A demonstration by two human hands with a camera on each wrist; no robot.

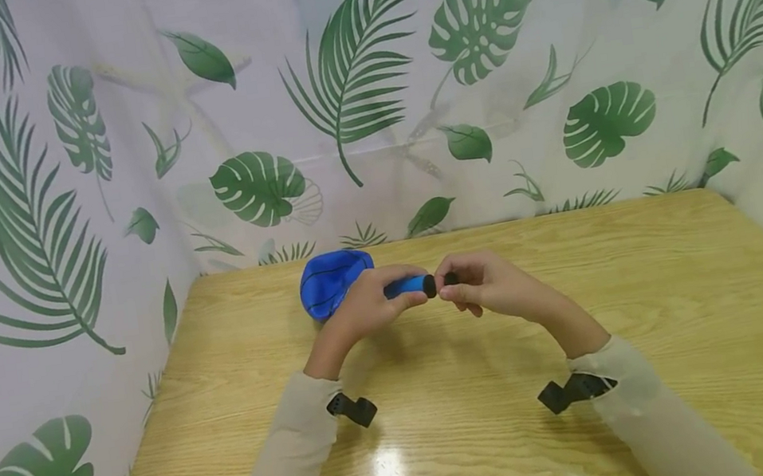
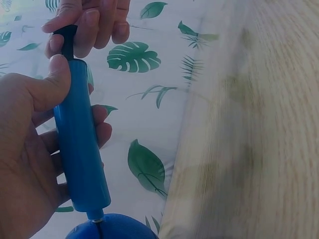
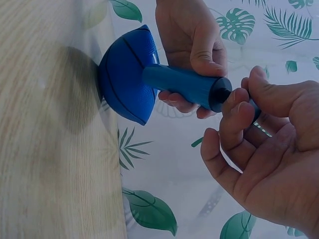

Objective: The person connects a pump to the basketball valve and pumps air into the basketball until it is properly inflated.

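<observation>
A blue hand pump (image 2: 82,144) with a black end cap is joined by its nozzle to a blue ball (image 3: 128,74) with black seam lines. The ball looks partly deflated, with a caved-in side. My left hand (image 1: 368,302) grips the pump's barrel, thumb along it and fingers curled behind. The black pump handle (image 2: 66,37) is pinched between the thumb and fingers of my right hand (image 1: 492,285), close to the barrel's end. In the head view the left hand hides part of the ball and much of the barrel.
A light wood-grain table (image 1: 465,436) lies beneath both hands. White cloth with green leaf prints (image 1: 379,109) hangs behind it and along both sides. Black wrist straps (image 1: 578,389) sit over the beige sleeves (image 1: 280,460).
</observation>
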